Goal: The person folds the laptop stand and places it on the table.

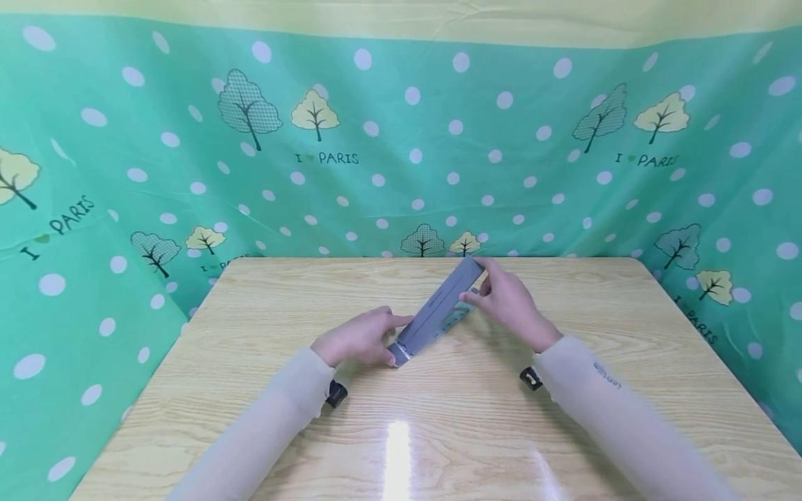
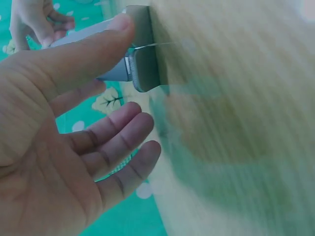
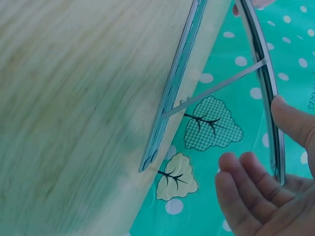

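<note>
A long, narrow grey hinged device [image 1: 438,304] lies slantwise over the wooden table, its far end raised. In the right wrist view its upper arm [image 3: 266,81] stands apart from its lower arm [image 3: 172,93], with a thin metal strut [image 3: 224,86] slanting between the two. My left hand [image 1: 366,337] pinches the near, hinged end between thumb and forefinger; the other fingers are loosely spread beneath, as the left wrist view shows. My right hand [image 1: 510,306] holds the raised end of the upper arm between thumb and forefinger.
The wood-grain table [image 1: 263,313] ends at a green dotted cloth [image 1: 401,139] hanging behind and along both sides. Black clips show under the left [image 1: 337,394] and right [image 1: 530,378] wrists. Bright light reflects off the near tabletop.
</note>
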The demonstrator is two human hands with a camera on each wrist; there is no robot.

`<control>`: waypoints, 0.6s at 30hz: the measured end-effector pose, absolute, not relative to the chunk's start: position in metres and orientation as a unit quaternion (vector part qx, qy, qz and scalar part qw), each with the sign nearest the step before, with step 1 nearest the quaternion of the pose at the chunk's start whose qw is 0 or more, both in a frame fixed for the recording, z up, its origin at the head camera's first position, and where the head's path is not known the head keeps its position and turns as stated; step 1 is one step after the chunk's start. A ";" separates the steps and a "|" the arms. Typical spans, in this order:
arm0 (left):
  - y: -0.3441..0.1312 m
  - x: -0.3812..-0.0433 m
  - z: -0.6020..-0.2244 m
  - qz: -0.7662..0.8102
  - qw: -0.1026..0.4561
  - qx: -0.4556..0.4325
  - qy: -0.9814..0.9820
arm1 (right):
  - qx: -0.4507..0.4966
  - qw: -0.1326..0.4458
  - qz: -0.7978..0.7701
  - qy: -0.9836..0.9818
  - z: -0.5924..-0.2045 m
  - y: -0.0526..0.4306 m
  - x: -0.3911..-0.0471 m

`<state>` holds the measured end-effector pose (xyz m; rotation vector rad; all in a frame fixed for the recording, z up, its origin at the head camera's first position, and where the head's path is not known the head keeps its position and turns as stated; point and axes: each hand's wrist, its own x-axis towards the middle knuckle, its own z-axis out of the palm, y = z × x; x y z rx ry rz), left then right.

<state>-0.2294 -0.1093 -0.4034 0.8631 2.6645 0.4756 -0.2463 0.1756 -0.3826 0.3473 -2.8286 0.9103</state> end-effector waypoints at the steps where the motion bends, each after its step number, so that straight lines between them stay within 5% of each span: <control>1: -0.110 -0.230 -0.403 0.166 0.155 0.299 0.927 | 0.110 0.077 0.299 -0.945 -0.382 0.175 -0.245; 9: -0.112 -0.229 -0.400 0.181 0.168 0.287 0.926 | 0.093 0.058 0.290 -0.951 -0.374 0.174 -0.242; 18: -0.112 -0.214 -0.408 0.167 0.109 0.279 0.940 | 0.209 0.002 0.340 -0.917 -0.369 0.196 -0.266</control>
